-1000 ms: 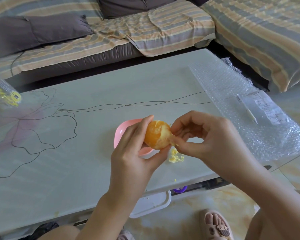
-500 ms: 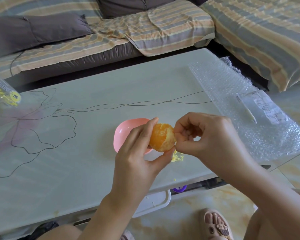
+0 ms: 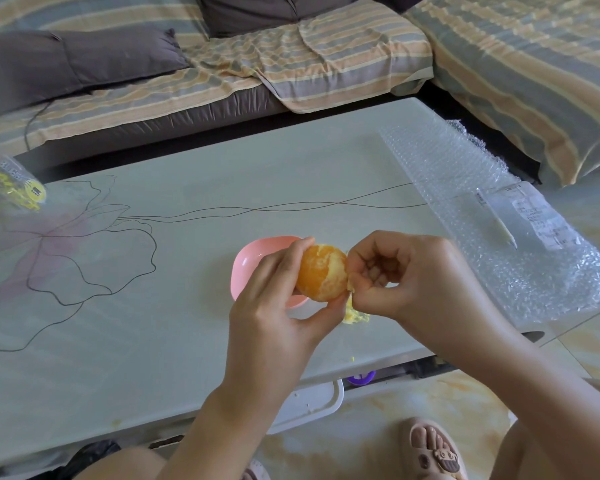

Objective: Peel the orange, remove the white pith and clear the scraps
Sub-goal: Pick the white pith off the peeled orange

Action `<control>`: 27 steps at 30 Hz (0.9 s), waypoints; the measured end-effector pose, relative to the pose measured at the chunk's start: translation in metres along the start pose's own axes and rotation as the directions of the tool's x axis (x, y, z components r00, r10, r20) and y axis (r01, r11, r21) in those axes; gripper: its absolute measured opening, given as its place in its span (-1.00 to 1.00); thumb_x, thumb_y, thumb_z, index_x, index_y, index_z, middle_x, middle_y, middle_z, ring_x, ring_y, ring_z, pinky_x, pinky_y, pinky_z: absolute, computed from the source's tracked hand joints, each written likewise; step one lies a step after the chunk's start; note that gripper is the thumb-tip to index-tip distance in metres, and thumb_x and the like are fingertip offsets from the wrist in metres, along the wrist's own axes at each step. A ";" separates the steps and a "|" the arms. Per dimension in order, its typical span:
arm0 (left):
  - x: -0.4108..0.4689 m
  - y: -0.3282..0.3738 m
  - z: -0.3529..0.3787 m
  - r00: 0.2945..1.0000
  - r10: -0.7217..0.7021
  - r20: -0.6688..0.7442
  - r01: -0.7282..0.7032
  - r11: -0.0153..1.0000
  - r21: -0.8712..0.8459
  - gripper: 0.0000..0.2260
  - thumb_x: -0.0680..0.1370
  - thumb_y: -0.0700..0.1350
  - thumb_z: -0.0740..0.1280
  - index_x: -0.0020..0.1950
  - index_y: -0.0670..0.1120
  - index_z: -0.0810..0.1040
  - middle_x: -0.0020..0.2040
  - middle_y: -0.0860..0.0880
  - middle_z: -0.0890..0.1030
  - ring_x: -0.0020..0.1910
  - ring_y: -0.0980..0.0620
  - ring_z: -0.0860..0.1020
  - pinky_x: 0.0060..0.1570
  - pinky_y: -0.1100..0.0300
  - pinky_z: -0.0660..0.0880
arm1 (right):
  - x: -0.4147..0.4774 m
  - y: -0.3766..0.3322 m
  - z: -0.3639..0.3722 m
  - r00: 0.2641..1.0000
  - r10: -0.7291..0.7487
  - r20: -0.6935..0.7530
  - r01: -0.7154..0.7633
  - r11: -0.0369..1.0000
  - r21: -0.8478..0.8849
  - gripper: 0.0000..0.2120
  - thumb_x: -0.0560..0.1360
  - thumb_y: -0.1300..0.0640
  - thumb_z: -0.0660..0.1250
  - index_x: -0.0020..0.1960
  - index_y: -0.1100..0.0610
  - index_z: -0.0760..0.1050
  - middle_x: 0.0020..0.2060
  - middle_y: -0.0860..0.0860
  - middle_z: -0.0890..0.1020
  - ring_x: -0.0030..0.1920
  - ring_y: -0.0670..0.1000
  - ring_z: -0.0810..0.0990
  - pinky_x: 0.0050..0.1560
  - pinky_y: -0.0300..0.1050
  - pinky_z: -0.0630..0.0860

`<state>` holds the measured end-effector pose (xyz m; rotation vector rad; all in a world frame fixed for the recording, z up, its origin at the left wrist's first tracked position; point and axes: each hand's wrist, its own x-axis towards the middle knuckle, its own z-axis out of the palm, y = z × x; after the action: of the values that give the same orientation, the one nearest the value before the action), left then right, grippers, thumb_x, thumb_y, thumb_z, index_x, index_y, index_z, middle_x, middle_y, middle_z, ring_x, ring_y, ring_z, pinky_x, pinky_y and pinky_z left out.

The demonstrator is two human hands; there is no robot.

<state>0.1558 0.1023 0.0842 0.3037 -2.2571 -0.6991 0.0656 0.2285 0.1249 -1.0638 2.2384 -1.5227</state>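
Here, left grip holding peeled orange, right grip pinching pith at its side.

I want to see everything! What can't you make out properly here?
All in the head view:
Pink bowl: inside partly covered by left hand and orange.
Scraps pile: partly behind right hand.
Label on bubble wrap: print too small.
Yellow packet: blurred, cut by left edge.

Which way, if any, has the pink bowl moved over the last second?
No. The pink bowl sits at the same spot below the drawn line on the table.
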 end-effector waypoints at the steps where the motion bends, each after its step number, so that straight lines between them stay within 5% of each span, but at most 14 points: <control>1: 0.000 0.000 0.000 1.000 -0.004 0.000 0.004 1.000 0.000 -0.56 0.37 0.03 0.42 0.16 -0.17 0.60 0.02 -0.02 0.62 -0.05 0.14 0.55 -0.02 0.49 0.44 | 0.000 0.000 0.000 1.000 -0.002 0.000 0.002 1.000 0.000 -0.78 0.25 0.35 0.39 -0.38 0.04 0.52 -0.46 0.06 0.53 -0.46 -0.11 0.41 -0.40 -0.38 0.38; 12: 0.001 -0.001 -0.001 0.998 -0.065 -0.001 0.065 0.997 -0.034 -0.56 0.31 -0.06 0.53 0.16 -0.12 0.60 -0.04 0.04 0.61 -0.11 0.17 0.56 -0.11 0.27 0.56 | -0.003 -0.002 0.006 0.999 -0.029 0.025 0.029 0.999 -0.032 -0.77 0.24 0.37 0.41 -0.38 0.05 0.53 -0.47 0.03 0.54 -0.45 -0.12 0.42 -0.37 -0.42 0.38; 21: 0.004 -0.004 -0.005 0.992 -0.127 0.006 0.127 0.992 -0.017 -0.53 0.31 0.08 0.34 0.17 -0.09 0.58 -0.10 0.11 0.55 -0.18 0.19 0.54 -0.14 0.40 0.49 | -0.005 0.001 0.010 0.996 -0.091 0.013 0.092 0.995 -0.048 -0.89 0.20 0.20 0.32 -0.39 -0.01 0.51 -0.44 -0.02 0.54 -0.43 -0.03 0.47 -0.36 -0.43 0.39; 27: 0.006 -0.004 -0.008 0.925 -0.361 0.119 0.380 0.887 -0.263 -0.69 0.35 -0.13 0.55 0.06 0.04 0.62 -0.12 0.19 0.65 -0.17 0.25 0.62 -0.14 0.47 0.47 | 0.010 0.024 -0.008 0.999 0.030 -0.045 -0.032 0.998 -0.050 -0.86 0.34 0.22 0.45 -0.31 0.00 0.58 -0.41 -0.07 0.61 -0.43 -0.11 0.49 -0.34 -0.38 0.42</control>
<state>0.1571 0.0935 0.0907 0.5883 -2.1421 -1.2355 0.0436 0.2315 0.1090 -1.0136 2.3237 -1.4990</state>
